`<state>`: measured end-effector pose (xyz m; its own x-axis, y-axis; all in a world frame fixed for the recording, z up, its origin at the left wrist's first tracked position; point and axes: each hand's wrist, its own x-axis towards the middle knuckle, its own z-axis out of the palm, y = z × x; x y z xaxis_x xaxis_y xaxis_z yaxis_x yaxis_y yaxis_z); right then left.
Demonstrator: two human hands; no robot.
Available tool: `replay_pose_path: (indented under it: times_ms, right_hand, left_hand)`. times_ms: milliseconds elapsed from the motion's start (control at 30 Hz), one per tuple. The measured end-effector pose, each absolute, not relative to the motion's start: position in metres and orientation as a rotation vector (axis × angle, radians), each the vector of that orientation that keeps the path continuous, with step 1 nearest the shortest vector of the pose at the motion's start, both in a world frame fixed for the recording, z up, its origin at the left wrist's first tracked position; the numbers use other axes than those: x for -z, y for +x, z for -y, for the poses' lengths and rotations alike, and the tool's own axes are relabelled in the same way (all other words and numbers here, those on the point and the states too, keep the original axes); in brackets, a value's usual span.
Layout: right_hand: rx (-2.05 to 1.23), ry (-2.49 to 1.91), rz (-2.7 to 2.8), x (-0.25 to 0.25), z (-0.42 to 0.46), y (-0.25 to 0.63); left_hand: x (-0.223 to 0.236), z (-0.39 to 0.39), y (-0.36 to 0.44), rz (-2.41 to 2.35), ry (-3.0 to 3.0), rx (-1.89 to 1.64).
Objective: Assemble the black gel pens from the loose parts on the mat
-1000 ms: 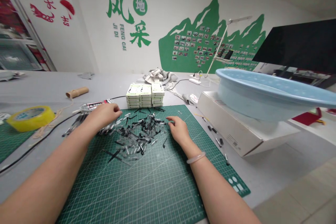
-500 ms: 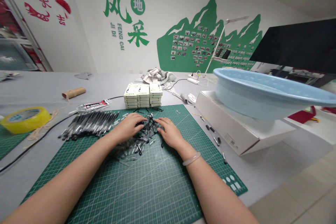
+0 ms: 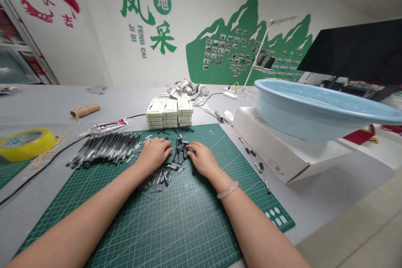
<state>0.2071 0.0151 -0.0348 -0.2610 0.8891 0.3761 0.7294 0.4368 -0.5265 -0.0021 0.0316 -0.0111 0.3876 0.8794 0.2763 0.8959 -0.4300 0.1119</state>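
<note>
A heap of small black and clear pen parts (image 3: 176, 162) lies on a green cutting mat (image 3: 176, 226). Both my hands rest on the heap, close together. My left hand (image 3: 153, 155) has its fingers curled down into the heap's left side. On the heap's right side, my right hand (image 3: 202, 160) curls its fingers the same way, with a pale bangle (image 3: 228, 190) on its wrist. What the fingers grip is hidden under them. A row of assembled black pens (image 3: 103, 148) lies just left of my left hand.
Stacked white-green boxes (image 3: 169, 113) stand behind the mat, a glue tube (image 3: 108, 126) and cardboard roll (image 3: 84, 110) to their left. Yellow tape (image 3: 27, 144) and a black cable (image 3: 31, 176) lie far left. A blue basin (image 3: 314, 111) sits on a white box (image 3: 273, 146) at right.
My left hand came off the row of pens and moved right onto the heap. My right hand moved left. The scattered parts are now pushed into a tighter heap between the hands.
</note>
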Motion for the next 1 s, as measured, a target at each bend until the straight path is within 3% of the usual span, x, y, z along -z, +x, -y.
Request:
replay_pose_path:
  times_ms: [267, 400, 533, 667, 767, 933, 1000]
  right_hand:
    - [-0.308, -1.345, 1.981, 0.030, -0.012, 0.205]
    - [-0.376, -1.298, 1.840, 0.027, -0.011, 0.201]
    - [-0.867, -1.150, 1.476, 0.023, -0.010, 0.191]
    - [-1.329, -0.874, 1.071, 0.017, -0.005, 0.185]
    - [-1.407, -0.803, 0.890, 0.012, -0.002, 0.188]
    - [-1.360, -0.804, 0.860, 0.011, -0.005, 0.195]
    - [-1.361, -0.800, 0.882, 0.012, -0.006, 0.196]
  left_hand:
    - [0.011, -0.034, 0.006, 2.007, -2.318, 0.484]
    - [0.005, -0.037, 0.004, 2.184, -2.287, 0.843]
    - [-0.004, -0.031, 0.012, 2.106, -2.507, 1.401]
    - [-0.007, -0.019, 0.029, 1.887, -2.938, 1.568]
    - [-0.009, -0.023, 0.029, 1.813, -3.058, 1.429]
    - [-0.013, -0.060, 0.017, 2.107, -2.572, 0.625]
    - [-0.011, -0.074, 0.020, 2.181, -2.509, 0.458]
